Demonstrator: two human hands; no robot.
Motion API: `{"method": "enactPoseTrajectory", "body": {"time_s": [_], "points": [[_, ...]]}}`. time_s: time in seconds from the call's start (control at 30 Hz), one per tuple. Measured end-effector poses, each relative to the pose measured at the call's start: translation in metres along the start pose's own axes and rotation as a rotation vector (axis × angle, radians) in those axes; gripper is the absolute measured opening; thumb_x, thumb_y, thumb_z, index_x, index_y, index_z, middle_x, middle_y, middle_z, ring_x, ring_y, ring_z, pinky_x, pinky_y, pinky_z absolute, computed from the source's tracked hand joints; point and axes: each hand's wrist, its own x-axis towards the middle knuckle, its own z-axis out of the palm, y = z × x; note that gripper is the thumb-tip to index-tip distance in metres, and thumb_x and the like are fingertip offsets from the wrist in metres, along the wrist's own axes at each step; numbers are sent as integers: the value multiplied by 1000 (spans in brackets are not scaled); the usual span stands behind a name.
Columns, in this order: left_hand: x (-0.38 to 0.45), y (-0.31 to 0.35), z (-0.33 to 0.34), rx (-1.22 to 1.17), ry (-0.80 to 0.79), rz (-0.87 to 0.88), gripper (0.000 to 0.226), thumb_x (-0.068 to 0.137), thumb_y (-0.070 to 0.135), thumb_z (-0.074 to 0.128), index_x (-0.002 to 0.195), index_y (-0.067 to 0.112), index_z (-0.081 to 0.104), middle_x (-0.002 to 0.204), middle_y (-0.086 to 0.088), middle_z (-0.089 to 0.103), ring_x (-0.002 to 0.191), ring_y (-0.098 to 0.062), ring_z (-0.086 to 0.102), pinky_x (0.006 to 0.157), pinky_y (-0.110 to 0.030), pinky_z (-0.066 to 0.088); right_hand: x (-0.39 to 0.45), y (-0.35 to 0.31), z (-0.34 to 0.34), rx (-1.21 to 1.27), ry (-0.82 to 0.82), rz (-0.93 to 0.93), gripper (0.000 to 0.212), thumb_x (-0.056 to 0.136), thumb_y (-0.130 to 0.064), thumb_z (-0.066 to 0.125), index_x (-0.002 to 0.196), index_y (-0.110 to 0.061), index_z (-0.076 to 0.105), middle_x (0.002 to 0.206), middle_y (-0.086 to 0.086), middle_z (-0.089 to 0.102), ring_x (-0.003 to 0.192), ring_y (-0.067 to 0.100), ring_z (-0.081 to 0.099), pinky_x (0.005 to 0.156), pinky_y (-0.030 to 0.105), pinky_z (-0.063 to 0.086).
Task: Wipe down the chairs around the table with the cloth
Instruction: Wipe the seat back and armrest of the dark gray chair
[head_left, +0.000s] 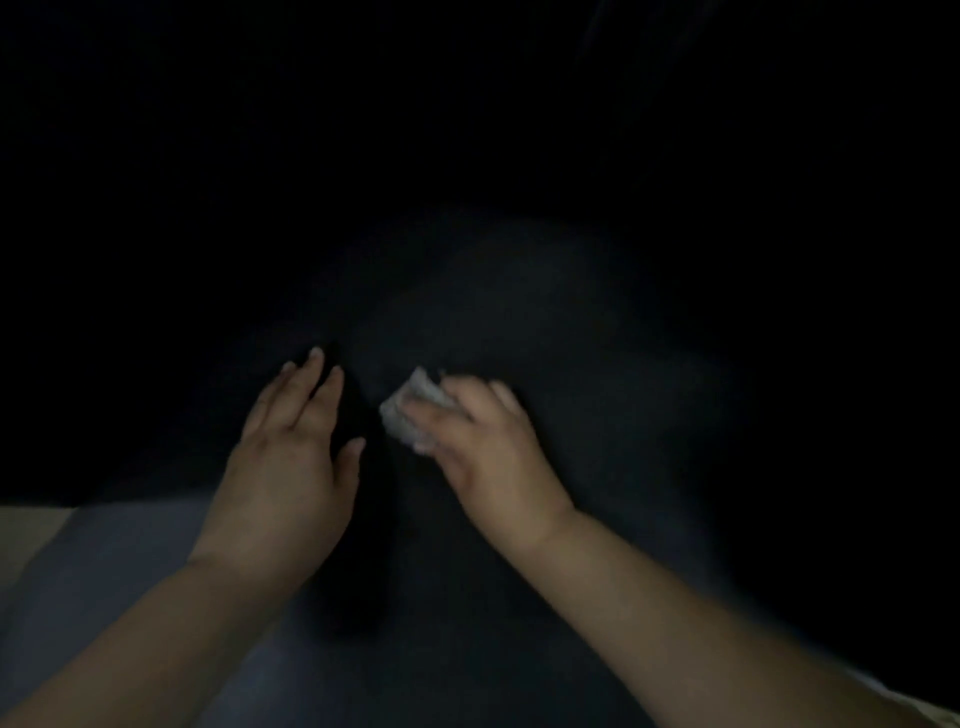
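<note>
Nearest me, my left hand (291, 452) lies flat, fingers spread, on a dark surface I take for the chair (519, 312). Just right of it my right hand (483, 447) bunches the pale cloth (410, 410) against that surface. The cloth looks soft, light and crumply; I'd keep it wadded under the fingertips. Beyond is too dark to read.

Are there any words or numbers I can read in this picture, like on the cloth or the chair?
None: no words, numbers or signs can be read anywhere.
The cloth in the right hand is plain and pale, with no print showing.
The dark surface under the left hand is too dim to show any label.
</note>
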Motion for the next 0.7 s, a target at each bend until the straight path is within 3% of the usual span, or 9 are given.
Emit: {"method": "enactPoseTrajectory", "body": {"time_s": [0.17,0.27,0.37,0.47,0.53,0.63,0.7], "points": [[-32,-26,-8,7,17,-61,60,81,3,70,136,-4,47,148,-21,38,135,-40,35,113,-39,20,-62,-20,5,66,-31,-68,41,82,-13,69,121,-25,64,111,2,59,94,22,53,79,37,51],[-48,-38,-17,-20,36,-107,58,81,3,69,135,-2,49,146,-21,41,133,-40,38,113,-42,24,-42,-18,-2,46,127,-4,39,81,-7,65,118,-18,67,101,11,58,86,30,55,79,36,47],[-56,-51,-24,-48,77,-131,57,82,3,68,135,-1,50,144,-19,43,131,-39,40,113,-43,27,15,-9,-8,36,383,219,36,87,-4,62,122,-13,63,104,16,52,96,35,52,92,40,45],[-60,-62,-30,-70,93,-176,56,86,6,64,138,2,47,147,-17,40,134,-36,37,115,-43,25,74,2,-8,58,436,300,19,90,-12,62,108,-16,67,111,12,50,108,28,51,103,39,41],[-64,-68,-32,-82,104,-199,55,87,7,63,139,2,46,147,-16,40,134,-35,36,115,-43,26,85,-10,0,25,380,309,10,90,-17,61,98,-18,66,108,6,48,109,28,51,103,43,40],[-73,-73,-35,-101,104,-218,54,87,7,63,138,2,46,146,-17,41,134,-35,36,114,-45,27,49,-41,31,-109,151,39,34,91,-15,53,123,-23,61,116,13,52,110,34,45,91,44,39],[-80,-71,-37,-116,84,-207,54,88,8,62,138,3,46,146,-16,41,135,-33,36,115,-43,26,7,-57,40,-48,-13,-17,37,93,-22,46,128,-27,57,121,12,51,110,31,44,91,44,40]]}}
